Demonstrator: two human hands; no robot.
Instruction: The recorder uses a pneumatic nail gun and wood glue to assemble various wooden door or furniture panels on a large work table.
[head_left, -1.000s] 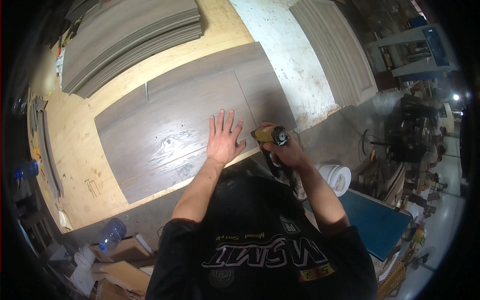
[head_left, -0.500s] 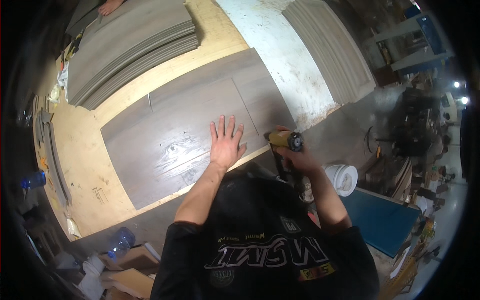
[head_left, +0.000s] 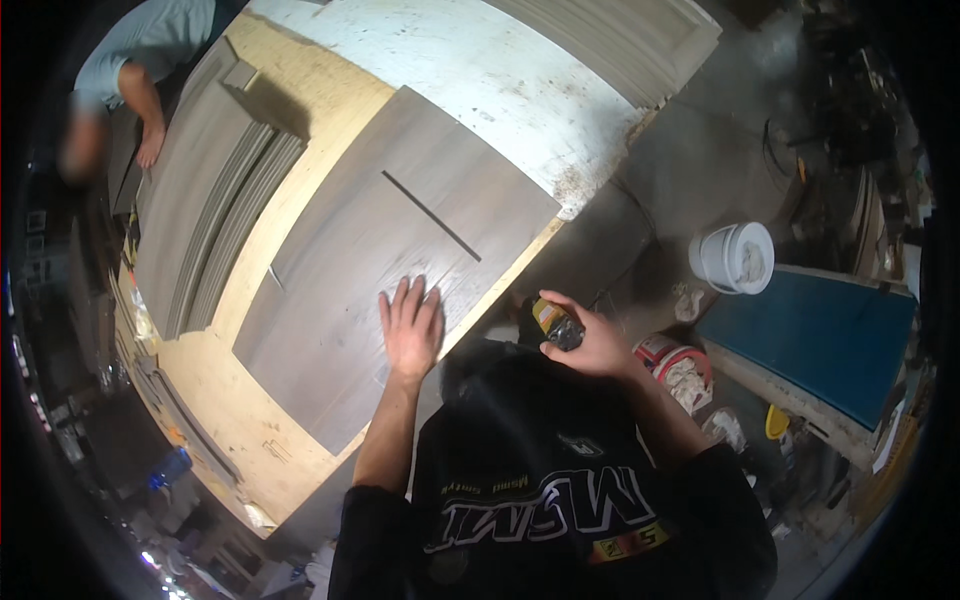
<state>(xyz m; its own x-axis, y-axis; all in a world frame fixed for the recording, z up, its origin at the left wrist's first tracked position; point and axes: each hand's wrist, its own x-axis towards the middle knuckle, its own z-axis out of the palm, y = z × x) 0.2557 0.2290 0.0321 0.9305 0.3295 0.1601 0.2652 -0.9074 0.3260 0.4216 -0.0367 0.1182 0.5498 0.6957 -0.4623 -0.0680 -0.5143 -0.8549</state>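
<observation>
A flat grey-brown wood-grain panel (head_left: 340, 265) lies on the pale plywood bench top. My left hand (head_left: 410, 325) rests palm down on it near its front edge, fingers spread. To the right, past that edge, my right hand (head_left: 598, 345) is closed around a yellow and black nail gun (head_left: 557, 322); the tool's lower part is hidden. On the panel ahead of my left hand runs a narrow dark strip (head_left: 432, 216); whether it is a slot or a loose piece, I cannot tell. A small thin sliver (head_left: 276, 277) lies near the panel's left edge.
Stacked grey-brown panels (head_left: 205, 215) stand at left, with another person's hand (head_left: 150, 146) on them. More moulded panels (head_left: 640, 45) lie on a white board (head_left: 470, 75) at the far side. At right are a white bucket (head_left: 705, 255), a red bucket (head_left: 708, 375) and a blue board (head_left: 815, 340).
My right hand has drawn the nail gun away from the panel's front edge. My left hand stays flat on the panel. The view has turned, and more of the other person shows.
</observation>
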